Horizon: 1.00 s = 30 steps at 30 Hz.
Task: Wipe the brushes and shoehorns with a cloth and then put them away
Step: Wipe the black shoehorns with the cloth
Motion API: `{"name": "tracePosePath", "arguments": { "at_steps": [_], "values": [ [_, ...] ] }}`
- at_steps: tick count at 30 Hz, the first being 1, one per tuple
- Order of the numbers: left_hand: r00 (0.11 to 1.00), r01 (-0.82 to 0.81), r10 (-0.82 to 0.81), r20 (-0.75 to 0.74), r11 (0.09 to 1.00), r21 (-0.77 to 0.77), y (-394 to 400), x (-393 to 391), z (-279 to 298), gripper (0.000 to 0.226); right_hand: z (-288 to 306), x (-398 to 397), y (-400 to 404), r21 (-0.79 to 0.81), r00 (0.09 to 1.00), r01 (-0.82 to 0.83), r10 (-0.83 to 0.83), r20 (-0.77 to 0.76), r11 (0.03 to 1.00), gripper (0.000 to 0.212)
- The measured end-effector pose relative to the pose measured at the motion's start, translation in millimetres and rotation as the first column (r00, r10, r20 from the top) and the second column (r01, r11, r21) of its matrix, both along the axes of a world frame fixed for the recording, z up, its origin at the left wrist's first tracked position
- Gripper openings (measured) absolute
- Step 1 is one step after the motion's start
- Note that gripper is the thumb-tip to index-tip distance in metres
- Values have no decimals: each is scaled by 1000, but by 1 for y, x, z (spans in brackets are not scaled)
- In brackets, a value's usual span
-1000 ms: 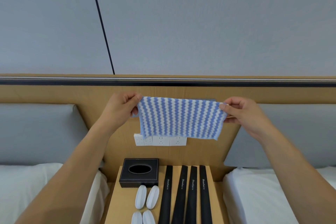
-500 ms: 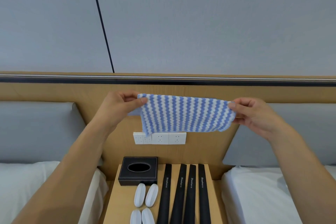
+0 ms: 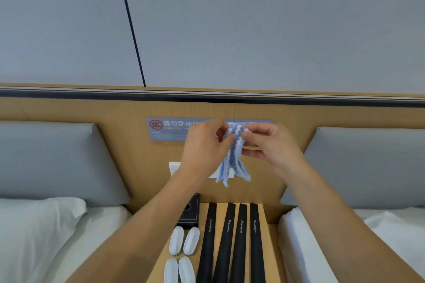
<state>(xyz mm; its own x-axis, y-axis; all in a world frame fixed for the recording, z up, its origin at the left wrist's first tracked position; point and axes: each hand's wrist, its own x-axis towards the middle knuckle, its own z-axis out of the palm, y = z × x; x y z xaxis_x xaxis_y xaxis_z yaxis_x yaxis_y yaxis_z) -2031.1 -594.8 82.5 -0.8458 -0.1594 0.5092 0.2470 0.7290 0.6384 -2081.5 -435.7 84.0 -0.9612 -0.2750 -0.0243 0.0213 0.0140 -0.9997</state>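
Observation:
A blue-and-white striped cloth [image 3: 232, 158] hangs bunched between my two hands in front of the headboard. My left hand [image 3: 204, 145] and my right hand [image 3: 269, 145] both pinch its top edge, close together. Below them, on the wooden bedside table [image 3: 272, 248], lie several black shoehorns [image 3: 239, 243] side by side, running away from me. To their left lie several small white oval brushes [image 3: 184, 253] in two rows. My left forearm crosses over the table's left side.
A black tissue box [image 3: 192, 211] stands at the back left of the table, partly behind my left arm. Beds with white linen [image 3: 46, 236] and grey headboard cushions [image 3: 46, 163] flank the table. A wall socket panel [image 3: 174, 167] and a no-smoking sign [image 3: 165, 128] sit on the wooden headboard.
My hands have come together, folding the cloth from a stretched flat sheet into a hanging bunch. The view has tilted slightly, showing the sign on the headboard.

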Motion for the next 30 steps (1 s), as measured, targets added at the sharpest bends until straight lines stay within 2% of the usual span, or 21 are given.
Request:
{"name": "tracePosePath", "arguments": {
  "at_steps": [5,10,13,17,19,20,21,23,25,27,30],
  "values": [
    [995,36,-35,-95,999,4,7,4,-2,12,1,6,-5,-4,999,3,-4,-45,1000,18],
    [987,111,-106,-125,993,28,5,6,-4,11,1,8,-1,79,989,-106,113,-97,991,25],
    [981,183,-181,-64,982,34,0,6,-8,23,1,7,1,129,976,-163,179,-125,978,28],
    [974,225,-225,-37,974,-12,-13,5,-17,30,-6,4,-3,134,986,-107,122,-113,985,20],
    [983,178,-181,39,982,71,-25,3,-26,38,-12,4,-7,144,990,-98,111,-83,985,18],
    [974,163,-187,128,970,181,-32,2,-32,50,-15,4,-8,153,990,-114,126,-68,982,18],
    [944,153,-235,233,934,323,-40,2,-37,62,-18,4,-9,154,987,-146,155,-50,977,19],
    [847,108,-390,361,790,603,-56,6,-52,76,-23,4,-9,129,976,-215,218,-10,968,18],
    [781,68,-529,333,601,796,-71,12,-72,67,-29,4,-10,118,968,-252,251,20,961,20],
    [764,58,-586,272,481,875,-83,19,-88,51,-36,4,-15,129,961,-274,269,57,953,20],
    [814,9,-524,249,440,898,-91,27,-104,36,-51,5,-26,155,953,-295,278,120,943,16]
  ]
}}
